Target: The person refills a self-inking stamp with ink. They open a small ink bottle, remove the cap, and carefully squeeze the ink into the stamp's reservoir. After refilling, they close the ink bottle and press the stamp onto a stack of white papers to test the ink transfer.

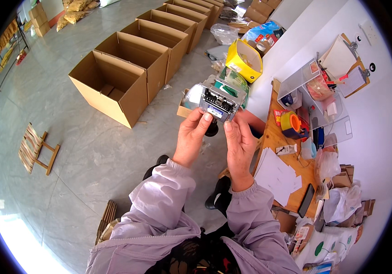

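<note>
Between my two hands is a small grey mechanical device (pixel 223 98) that looks like a hand stamp. Its frame stands open around a dark inner mechanism, and a blue and white label runs along its near side. A round black knob (pixel 212 129) shows below it, between my hands. My left hand (pixel 192 137) grips its near left corner, thumb on top. The near right corner is pinched by my right hand (pixel 240 144), thumb up and fingers tucked beneath. Both hands hold it above the floor, left of the table.
A row of open cardboard boxes (pixel 122 93) stretches away at the far left. At right, a wooden table (pixel 269 137) carries paper sheets (pixel 276 176), a tape dispenser (pixel 292 123) and a phone (pixel 306 201). Beyond the device sits a yellow box (pixel 245 64). A folding stool (pixel 36 148) stands left.
</note>
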Motion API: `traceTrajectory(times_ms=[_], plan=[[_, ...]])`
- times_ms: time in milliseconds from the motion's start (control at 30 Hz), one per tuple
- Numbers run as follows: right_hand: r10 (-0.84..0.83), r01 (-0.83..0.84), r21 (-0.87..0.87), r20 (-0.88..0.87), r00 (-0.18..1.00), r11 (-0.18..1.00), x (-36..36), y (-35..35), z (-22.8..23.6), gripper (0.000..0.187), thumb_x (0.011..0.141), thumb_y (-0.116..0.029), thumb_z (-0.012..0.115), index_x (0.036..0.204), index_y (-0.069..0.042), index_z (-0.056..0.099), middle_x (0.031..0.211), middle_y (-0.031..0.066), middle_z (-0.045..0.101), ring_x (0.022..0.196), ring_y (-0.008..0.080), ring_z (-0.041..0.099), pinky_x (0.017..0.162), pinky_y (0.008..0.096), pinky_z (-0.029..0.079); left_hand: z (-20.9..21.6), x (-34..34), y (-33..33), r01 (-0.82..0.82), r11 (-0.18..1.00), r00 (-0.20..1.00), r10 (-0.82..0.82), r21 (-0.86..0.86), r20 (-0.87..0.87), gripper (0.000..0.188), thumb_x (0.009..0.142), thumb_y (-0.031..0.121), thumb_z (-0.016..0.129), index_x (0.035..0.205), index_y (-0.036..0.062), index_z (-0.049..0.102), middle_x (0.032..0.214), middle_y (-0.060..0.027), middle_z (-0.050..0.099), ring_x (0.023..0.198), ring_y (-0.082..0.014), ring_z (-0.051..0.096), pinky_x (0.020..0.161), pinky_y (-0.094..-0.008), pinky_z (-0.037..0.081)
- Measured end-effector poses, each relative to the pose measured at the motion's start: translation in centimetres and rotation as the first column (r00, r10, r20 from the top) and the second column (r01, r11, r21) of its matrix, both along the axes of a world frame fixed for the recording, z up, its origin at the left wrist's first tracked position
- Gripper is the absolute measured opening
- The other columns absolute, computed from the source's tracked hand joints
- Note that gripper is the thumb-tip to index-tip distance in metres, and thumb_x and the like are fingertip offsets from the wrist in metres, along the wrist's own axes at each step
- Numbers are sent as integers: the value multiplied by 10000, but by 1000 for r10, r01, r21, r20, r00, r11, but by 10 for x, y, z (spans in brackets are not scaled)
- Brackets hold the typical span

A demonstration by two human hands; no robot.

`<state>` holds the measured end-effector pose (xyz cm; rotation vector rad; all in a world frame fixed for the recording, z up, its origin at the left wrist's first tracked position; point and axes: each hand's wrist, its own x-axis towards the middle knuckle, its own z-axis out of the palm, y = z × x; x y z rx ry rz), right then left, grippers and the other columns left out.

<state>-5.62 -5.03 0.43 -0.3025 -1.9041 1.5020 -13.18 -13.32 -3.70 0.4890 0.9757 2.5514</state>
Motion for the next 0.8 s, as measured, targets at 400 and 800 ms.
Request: traceTrajectory(times_ms=[400, 800], plan=[[-92, 121, 214, -141, 986, 969, -6, -11, -4, 531, 685, -60, 800, 1119, -14, 497, 932, 85, 586, 864, 172, 567, 760, 298, 468, -4, 2, -7, 332, 932, 916, -355, 146, 185, 406, 981, 323, 405, 1066, -36, 574, 859, -55, 590, 677, -117, 518, 630, -270, 462], [-41, 39, -44, -52, 998, 998, -9, -28, 9, 701, 701, -74, 792, 1268, -1, 386, 983, 9, 545, 820, 35, 500, 664, 164, 403, -8, 10, 0, 436, 896, 886, -444, 87, 134, 318, 933, 255, 433, 1025, -9, 585, 941, -65, 601, 818, -142, 562, 718, -262, 462]])
